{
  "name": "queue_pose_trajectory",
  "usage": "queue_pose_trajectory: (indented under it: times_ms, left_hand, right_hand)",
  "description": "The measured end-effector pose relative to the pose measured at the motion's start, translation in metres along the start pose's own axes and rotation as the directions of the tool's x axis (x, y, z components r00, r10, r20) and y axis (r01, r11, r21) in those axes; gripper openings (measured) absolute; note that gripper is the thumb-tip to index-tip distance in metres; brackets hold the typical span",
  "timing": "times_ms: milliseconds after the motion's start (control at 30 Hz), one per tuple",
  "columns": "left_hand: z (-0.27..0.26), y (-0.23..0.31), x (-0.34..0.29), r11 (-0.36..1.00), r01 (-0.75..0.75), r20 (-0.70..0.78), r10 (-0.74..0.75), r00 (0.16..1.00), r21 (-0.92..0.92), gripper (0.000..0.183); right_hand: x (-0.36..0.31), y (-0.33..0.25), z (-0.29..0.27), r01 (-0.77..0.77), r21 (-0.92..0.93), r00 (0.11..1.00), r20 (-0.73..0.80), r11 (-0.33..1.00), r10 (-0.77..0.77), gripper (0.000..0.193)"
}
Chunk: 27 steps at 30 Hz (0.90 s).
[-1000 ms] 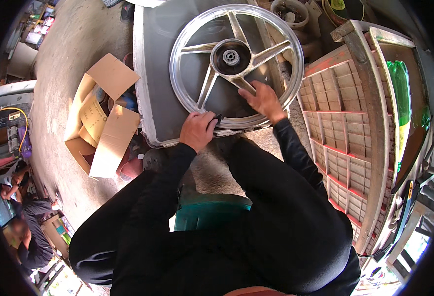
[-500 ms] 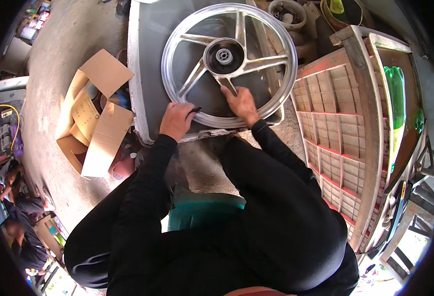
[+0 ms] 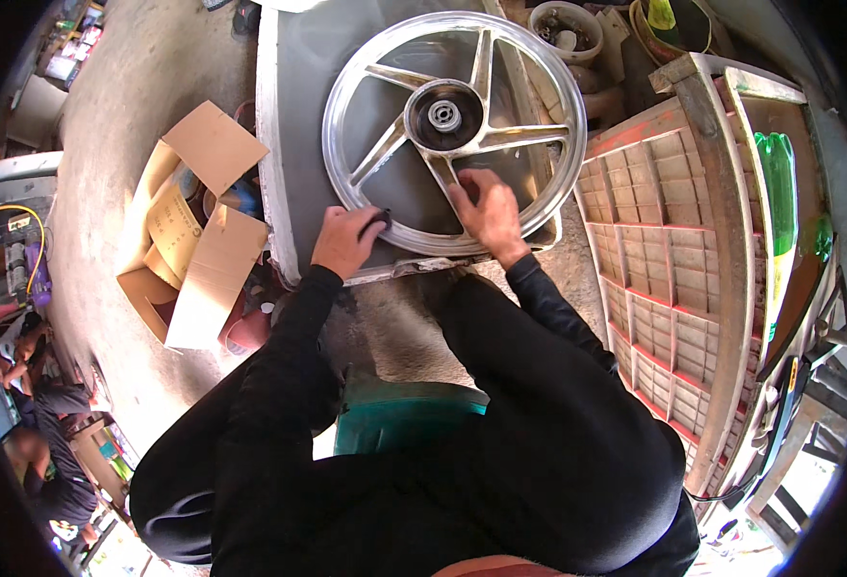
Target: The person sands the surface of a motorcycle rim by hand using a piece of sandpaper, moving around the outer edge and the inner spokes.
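Observation:
A silver alloy motorcycle wheel (image 3: 444, 117) with several spokes lies flat on a grey surface with a worn white rim (image 3: 267, 125). At its near left edge, my left hand (image 3: 344, 242) is closed on a small black piece (image 3: 379, 221) beside the rim; what the piece is I cannot make out. My right hand (image 3: 491, 213) is over the near part of the wheel, its thumb by the lower spoke (image 3: 440, 173). Its fingers are curled toward the thumb, and whatever lies between them is hidden.
An open cardboard box (image 3: 214, 288) stands to the left, with a reddish container (image 3: 247, 332) beside it. On the right leans a wooden-framed panel (image 3: 649, 260) with a green bottle (image 3: 777, 216) behind it. A white bucket (image 3: 568, 34) is at the far right. People sit at the far left.
My right hand has shifted right and turned, its fingers lifting and curling by the lower spoke. The left hand stays at the rim with the black piece. The whole view has shifted slightly.

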<state>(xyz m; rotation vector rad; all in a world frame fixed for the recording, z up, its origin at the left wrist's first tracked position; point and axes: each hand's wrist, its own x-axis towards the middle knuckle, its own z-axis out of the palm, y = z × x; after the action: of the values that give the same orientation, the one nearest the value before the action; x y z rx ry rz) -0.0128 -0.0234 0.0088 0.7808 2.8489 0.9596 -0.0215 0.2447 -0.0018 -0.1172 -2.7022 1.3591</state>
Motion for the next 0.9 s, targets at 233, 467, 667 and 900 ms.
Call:
queue_pose_trajectory:
  times_ms: [233, 467, 667, 900]
  left_hand:
    - [0.035, 0.059, 0.002, 0.990, -0.041, 0.020, 0.044, 0.999, -0.138, 0.013]
    - [0.007, 0.018, 0.001, 0.996, 0.081, -0.067, -0.080, 0.995, 0.022, 0.012]
    - [0.037, 0.066, 0.002, 0.985, -0.031, -0.053, 0.022, 0.998, -0.169, 0.010]
    - [0.005, -0.010, 0.004, 0.997, 0.048, -0.072, -0.043, 0.996, 0.067, 0.010]
  right_hand:
    - [0.055, 0.000, -0.049, 0.366, -0.293, 0.841, -0.302, 0.883, -0.449, 0.029]
    - [0.079, 0.038, -0.054, 0.249, -0.573, 0.937, -0.060, 0.781, -0.343, 0.053]
    - [0.088, 0.050, -0.072, 0.360, -0.517, 0.930, 0.127, 0.776, -0.346, 0.068]
    - [0.054, 0.036, -0.049, 0.229, -0.600, 0.944, -0.057, 0.767, -0.326, 0.056]
